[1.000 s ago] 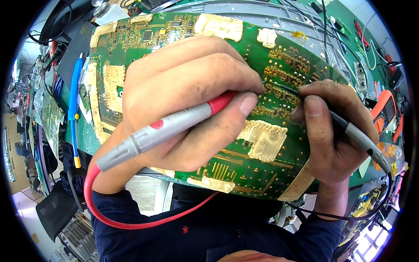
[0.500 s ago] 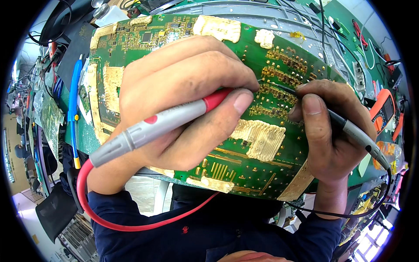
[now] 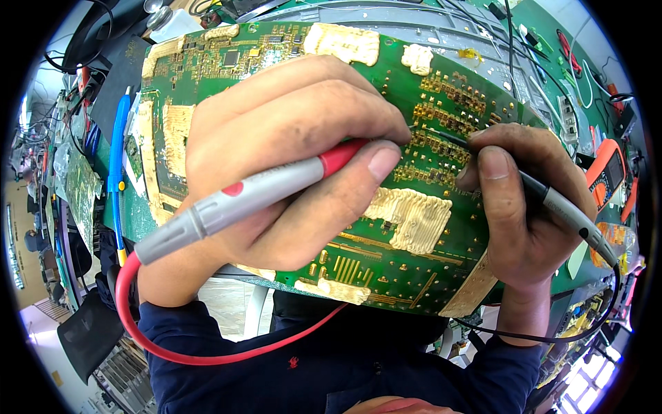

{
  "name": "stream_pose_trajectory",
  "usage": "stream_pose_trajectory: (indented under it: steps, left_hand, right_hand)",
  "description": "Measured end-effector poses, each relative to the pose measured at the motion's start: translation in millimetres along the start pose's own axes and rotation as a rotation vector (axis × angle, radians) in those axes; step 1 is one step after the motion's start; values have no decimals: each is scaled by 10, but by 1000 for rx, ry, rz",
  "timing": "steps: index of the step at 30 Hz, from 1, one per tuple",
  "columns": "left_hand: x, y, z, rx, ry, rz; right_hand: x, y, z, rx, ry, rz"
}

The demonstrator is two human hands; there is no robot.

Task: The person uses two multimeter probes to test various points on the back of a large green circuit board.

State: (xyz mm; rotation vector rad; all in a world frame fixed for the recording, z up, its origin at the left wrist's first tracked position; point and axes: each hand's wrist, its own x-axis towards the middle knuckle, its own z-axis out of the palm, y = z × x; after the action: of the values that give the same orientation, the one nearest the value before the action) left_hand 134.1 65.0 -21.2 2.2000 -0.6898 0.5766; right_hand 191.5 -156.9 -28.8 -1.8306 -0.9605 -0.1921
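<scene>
A large green circuit board [image 3: 476, 228] lies before me, with strips and patches of cream-coloured filler [image 3: 414, 217] on it. Between thumb and fingers my left hand [image 3: 276, 159] grips a red and grey test probe [image 3: 255, 190], its red lead looping down from the back end. A black and grey test probe [image 3: 562, 210] is pinched in my right hand [image 3: 524, 207], with a black lead behind it. Both probe tips meet the area of small gold-coloured components [image 3: 441, 141] right of the board's middle; whether they touch a contact is too small to tell.
An orange multimeter [image 3: 607, 176] stands on the right side of the green bench. A blue pen-like tool [image 3: 117, 169] lies on the left. Behind the board are a grey frame [image 3: 414, 27], black cables and a clear bottle [image 3: 169, 24].
The back end of the red probe has tilted slightly down and left. My right hand and its probe have shifted a little; both grips are the same.
</scene>
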Motion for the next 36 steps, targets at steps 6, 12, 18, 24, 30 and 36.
stream_pose_trajectory:
  steps: [6, 12, 18, 24, 30, 36]
  left_hand:
    - [6, -25, 25, 6, 3, 15]
    - [6, 2, 5, 7, -1, -1]
    - [-6, -7, -15, 6, -3, -12]
    - [29, -3, -17, -6, -18, -30]
    - [28, 24, 93, 6, -28, -138]
    - [122, 107, 156, -5, 15, -211]
  right_hand:
    - [3, 14, 0, 2, -1, -2]
    - [7, 12, 0, -1, -1, -12]
    - [8, 9, 7, 7, -10, -11]
    - [18, 3, -16, -19, -5, -28]
    - [53, 225, 22, 47, 41, -119]
    - [86, 285, 70, 151, 183, -129]
